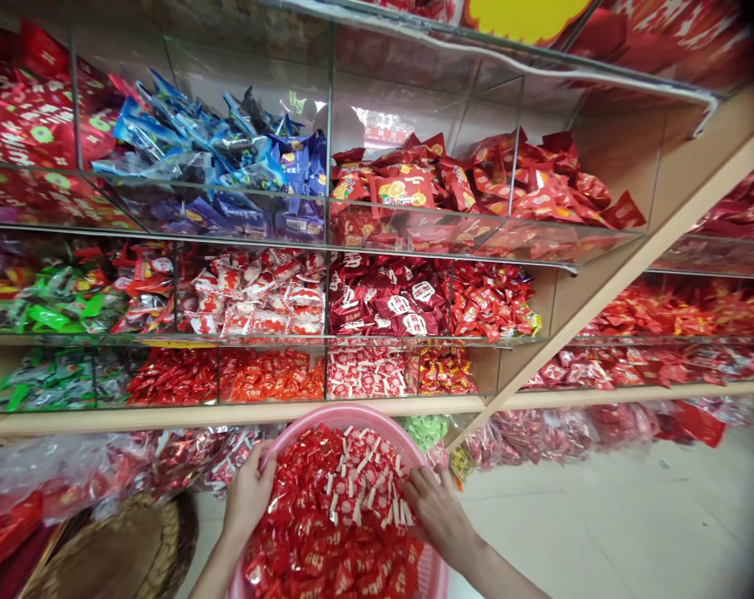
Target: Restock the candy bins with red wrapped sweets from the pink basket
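A round pink basket [436, 574] filled with red wrapped candies [327, 549] is at the bottom centre. Red-and-white candies [364, 474] lie in its upper right part. My left hand [250, 489] grips the rim at the upper left, thumb inside and fingers outside. On the right, my right hand [436, 509] is over the basket's edge, fingers bent and touching the red-and-white candies; whether a candy or the rim is between them is unclear.
Clear-fronted shelves [327, 324] of wrapped candies rise behind the basket. Bagged goods [552, 433] lie under the bottom wooden ledge [227, 413]. A round woven container [115, 549] stands lower left. Pale floor tiles [602, 524] show at right.
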The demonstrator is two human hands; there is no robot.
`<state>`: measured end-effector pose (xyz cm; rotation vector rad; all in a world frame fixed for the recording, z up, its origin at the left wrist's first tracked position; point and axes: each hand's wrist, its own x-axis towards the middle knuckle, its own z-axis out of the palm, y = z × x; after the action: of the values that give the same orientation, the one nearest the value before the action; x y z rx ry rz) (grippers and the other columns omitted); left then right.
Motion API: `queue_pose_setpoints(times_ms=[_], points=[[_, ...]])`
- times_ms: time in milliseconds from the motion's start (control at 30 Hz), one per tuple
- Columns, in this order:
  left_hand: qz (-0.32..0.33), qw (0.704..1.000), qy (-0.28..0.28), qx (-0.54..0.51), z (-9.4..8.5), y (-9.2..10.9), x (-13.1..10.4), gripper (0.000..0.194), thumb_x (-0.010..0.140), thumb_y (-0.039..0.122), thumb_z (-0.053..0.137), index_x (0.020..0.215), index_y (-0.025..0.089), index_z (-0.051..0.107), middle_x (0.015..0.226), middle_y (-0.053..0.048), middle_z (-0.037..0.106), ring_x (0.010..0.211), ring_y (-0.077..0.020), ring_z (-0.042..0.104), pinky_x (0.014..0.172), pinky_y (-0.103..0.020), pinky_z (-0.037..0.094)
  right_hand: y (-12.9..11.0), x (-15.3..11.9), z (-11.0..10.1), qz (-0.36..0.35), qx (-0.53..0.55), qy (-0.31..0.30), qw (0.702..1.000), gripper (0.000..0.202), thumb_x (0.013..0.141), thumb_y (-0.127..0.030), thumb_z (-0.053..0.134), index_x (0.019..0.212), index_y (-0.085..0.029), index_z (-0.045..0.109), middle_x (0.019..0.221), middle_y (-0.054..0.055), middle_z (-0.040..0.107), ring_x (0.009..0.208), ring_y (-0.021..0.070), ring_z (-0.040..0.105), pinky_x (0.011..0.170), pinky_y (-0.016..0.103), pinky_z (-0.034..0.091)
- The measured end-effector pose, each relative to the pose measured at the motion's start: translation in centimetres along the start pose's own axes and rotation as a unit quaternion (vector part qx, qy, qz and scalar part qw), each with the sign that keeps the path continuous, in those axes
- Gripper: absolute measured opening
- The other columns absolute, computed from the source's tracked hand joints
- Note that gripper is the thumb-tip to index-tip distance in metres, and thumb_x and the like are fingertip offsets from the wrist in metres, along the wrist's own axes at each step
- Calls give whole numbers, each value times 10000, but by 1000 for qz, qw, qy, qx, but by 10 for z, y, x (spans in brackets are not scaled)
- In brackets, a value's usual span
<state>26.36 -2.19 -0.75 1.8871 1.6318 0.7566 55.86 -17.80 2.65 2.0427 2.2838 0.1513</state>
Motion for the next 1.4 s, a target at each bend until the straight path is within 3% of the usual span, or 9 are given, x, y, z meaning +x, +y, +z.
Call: queue_pose_setpoints(times_ms=[100, 300, 433, 633, 867, 1100, 1300, 1400], points=[[-2, 1000, -6, 3, -1, 1, -1, 332, 791, 408, 375, 1025, 221, 520, 883, -37, 680, 702, -155, 633, 647, -241, 466, 3, 2, 0, -16, -2, -10, 1000, 447, 577, -473, 695, 919, -216, 568, 907, 55, 547, 888, 234, 460, 867, 478, 315], [10, 1000, -7, 13, -1, 0, -1, 333, 800, 410, 361, 1031, 220, 506, 842, -27, 678, 530, -124, 584, 568, -231, 451, 4, 7, 2, -19, -6, -17, 1000, 421, 573, -460, 699, 895, -216, 580, 904, 58, 546, 900, 243, 453, 871, 483, 309], [8, 1000, -7, 8, 0, 1, -1, 326, 802, 410, 361, 1023, 220, 507, 877, -28, 675, 564, -130, 595, 580, -231, 451, 6, 5, -3, -28, 11, -20, 999, 443, 557, -466, 708, 897, -215, 577, 900, 58, 546, 902, 245, 453, 868, 475, 301], [3, 1000, -4, 13, 0, 1, -1, 326, 796, 401, 373, 1025, 221, 519, 881, -25, 680, 618, -138, 614, 593, -226, 453, 15, 4, -19, -26, 80, -47, 995, 303, 613, -420, 691, 806, -221, 568, 893, 34, 552, 884, 221, 476, 825, 398, 312], [6, 1000, 1, 3, -1, 1, -2, 318, 790, 403, 385, 1011, 223, 525, 870, -21, 684, 617, -138, 624, 585, -223, 460, 22, 23, -33, -4, 69, -46, 997, 258, 645, -363, 683, 818, -209, 568, 895, 37, 560, 882, 217, 477, 773, 357, 322], [2, 1000, 0, -9, 0, -2, 0, 324, 781, 394, 398, 1011, 213, 535, 902, -31, 685, 679, -145, 634, 639, -231, 470, 27, 38, -40, -3, 77, -104, 992, 290, 621, -350, 702, 849, -200, 602, 921, 58, 568, 907, 237, 488, 751, 349, 357], [-10, 1000, -5, 7, 1, -2, 0, 340, 777, 376, 395, 1045, 210, 524, 854, -24, 690, 623, -145, 622, 604, -238, 472, 46, 85, -76, -17, 84, 15, 996, 166, 783, -183, 527, 946, -176, 561, 956, 74, 567, 918, 194, 501, 765, 301, 381], [-4, 1000, -6, 8, 2, -5, 0, 342, 788, 380, 382, 1053, 209, 513, 905, -36, 681, 684, -153, 629, 649, -249, 473, 56, 127, -85, 31, 8, 8, 999, 199, 800, -92, 429, 913, -156, 580, 907, 103, 589, 875, 208, 534, 718, 299, 408]])
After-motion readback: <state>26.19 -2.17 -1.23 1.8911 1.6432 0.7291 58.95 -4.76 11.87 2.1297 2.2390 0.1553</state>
